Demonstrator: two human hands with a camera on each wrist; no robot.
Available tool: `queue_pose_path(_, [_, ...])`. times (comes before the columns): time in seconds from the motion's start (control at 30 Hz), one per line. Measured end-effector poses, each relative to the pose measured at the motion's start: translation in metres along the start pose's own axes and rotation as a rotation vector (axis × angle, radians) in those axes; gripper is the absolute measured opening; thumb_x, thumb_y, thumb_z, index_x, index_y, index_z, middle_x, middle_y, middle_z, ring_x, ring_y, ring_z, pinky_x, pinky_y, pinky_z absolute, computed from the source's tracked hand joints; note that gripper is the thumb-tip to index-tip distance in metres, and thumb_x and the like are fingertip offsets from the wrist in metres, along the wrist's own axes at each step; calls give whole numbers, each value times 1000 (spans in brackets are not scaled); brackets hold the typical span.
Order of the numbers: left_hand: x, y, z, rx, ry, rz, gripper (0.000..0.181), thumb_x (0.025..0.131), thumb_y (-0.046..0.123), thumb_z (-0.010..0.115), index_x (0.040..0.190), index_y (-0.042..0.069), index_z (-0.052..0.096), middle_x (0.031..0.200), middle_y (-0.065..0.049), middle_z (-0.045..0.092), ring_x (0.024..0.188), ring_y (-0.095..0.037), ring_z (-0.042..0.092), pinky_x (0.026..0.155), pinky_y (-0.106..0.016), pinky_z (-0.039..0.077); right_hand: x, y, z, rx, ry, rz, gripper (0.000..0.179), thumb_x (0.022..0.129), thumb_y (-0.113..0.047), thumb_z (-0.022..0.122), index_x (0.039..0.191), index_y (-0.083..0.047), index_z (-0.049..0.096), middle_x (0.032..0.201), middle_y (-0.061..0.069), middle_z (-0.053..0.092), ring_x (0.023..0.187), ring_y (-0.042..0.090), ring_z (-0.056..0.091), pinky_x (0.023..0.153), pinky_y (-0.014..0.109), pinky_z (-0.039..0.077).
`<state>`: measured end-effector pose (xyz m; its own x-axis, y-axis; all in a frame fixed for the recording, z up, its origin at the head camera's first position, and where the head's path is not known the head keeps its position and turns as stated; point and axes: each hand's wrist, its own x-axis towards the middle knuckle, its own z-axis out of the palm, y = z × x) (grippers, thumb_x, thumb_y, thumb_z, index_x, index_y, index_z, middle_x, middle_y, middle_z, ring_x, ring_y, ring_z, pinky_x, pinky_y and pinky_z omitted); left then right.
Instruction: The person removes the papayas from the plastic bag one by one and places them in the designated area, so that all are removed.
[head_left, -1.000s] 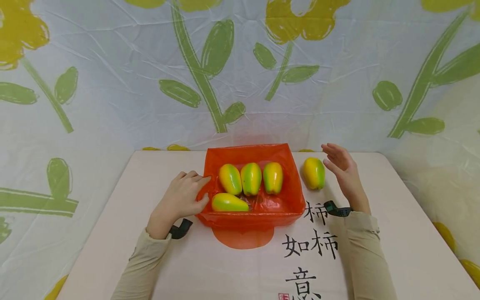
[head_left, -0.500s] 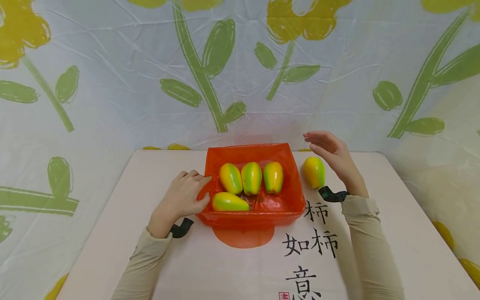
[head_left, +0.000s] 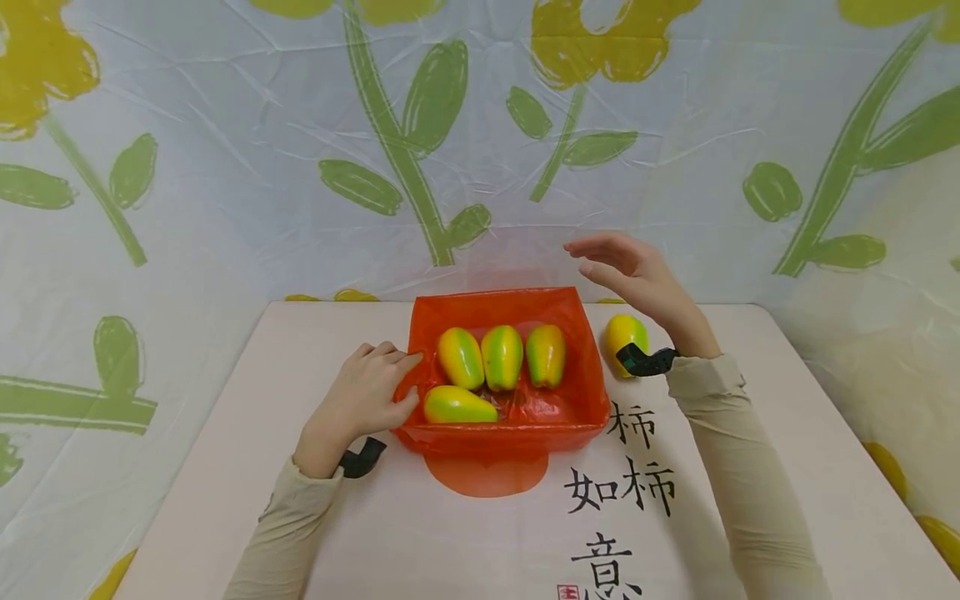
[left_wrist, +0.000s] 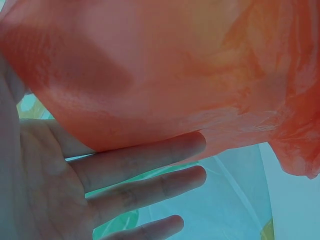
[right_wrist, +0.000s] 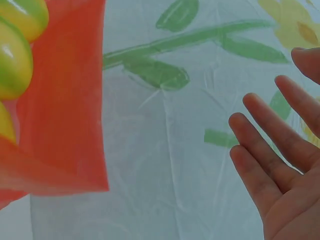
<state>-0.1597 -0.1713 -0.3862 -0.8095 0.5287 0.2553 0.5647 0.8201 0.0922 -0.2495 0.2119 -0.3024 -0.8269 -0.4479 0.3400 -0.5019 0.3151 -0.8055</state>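
A red, thin-walled plastic box (head_left: 502, 437) stands mid-table with several glossy yellow-green fruits (head_left: 502, 358) inside, shaped like mangoes or papayas. My left hand (head_left: 367, 387) rests against the box's left wall, index finger and thumb at the rim. Its fingers stretch out straight along the red plastic in the left wrist view, one partly hidden behind it. Raised above the table behind the box's right back corner, my right hand (head_left: 626, 271) holds nothing, fingers spread in the right wrist view. One more fruit (head_left: 622, 329) lies right of the box, partly covered by the right wrist's camera mount.
The pale table (head_left: 300, 533) carries black brush-written characters (head_left: 622, 492) and a printed orange shape (head_left: 487, 477) in front of the box. A white curtain (head_left: 247, 208) with green leaves and yellow flowers closes off the back and both sides.
My right hand has risen and moved left, from beside the loose fruit toward the box's right back corner. The left hand, the box and the fruits have stayed put.
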Motion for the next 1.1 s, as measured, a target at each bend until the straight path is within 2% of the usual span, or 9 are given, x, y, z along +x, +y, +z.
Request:
queue_pose_path(0.1, [-1,-1,1,2,1,-1,45,82,26,59,121,3,70,105,-10,72,97,-27,59,86,-45,47,8,-13,7,-51,-37,-17,34,97,-12,61,131,-6,61,132,7,61,123,21,55,104,34,44])
queue_pose_path(0.3, [-1,-1,0,5,2,-2,46,83,27,59,121,4,70,106,-10,72,98,-27,59,85,-44,47,23,-47,21,-110,-127,-85,35,94,-1,61,128,5,59,129,18,61,125,34,52,108,52,37])
queue_pose_path(0.4, [-1,-1,0,4,1,-6,46,83,27,59,122,4,70,106,-9,72,98,-27,59,85,-44,46,31,-48,27,-159,-162,-112,33,94,-5,63,127,-1,62,128,12,62,124,29,53,108,49,38])
queue_pose_path(0.6, [-1,-2,0,7,-4,-7,47,83,27,60,122,4,69,106,-9,72,98,-27,59,86,-44,46,55,-32,40,-274,-242,-203,33,93,-24,68,126,-18,66,127,-6,63,120,14,55,104,42,42])
queue_pose_path(0.87, [-2,-2,0,10,-8,-6,46,83,27,59,122,4,70,107,-10,72,98,-27,59,86,-44,46,75,-30,80,-291,-451,-357,34,92,-12,67,126,-6,63,123,5,65,114,23,58,101,40,45])
queue_pose_path(0.97, [-2,-2,-1,13,-5,-5,45,84,27,59,121,4,70,106,-9,72,98,-27,59,85,-44,47,76,-30,98,-308,-538,-377,35,91,-9,67,126,-4,62,125,7,64,115,23,58,102,38,45])
queue_pose_path(1.1, [-2,-2,-1,16,6,-2,44,83,27,60,119,4,71,104,-9,73,98,-27,59,85,-44,47,74,-30,120,-392,-661,-387,37,90,-5,68,127,-6,62,129,7,61,121,25,55,105,36,42])
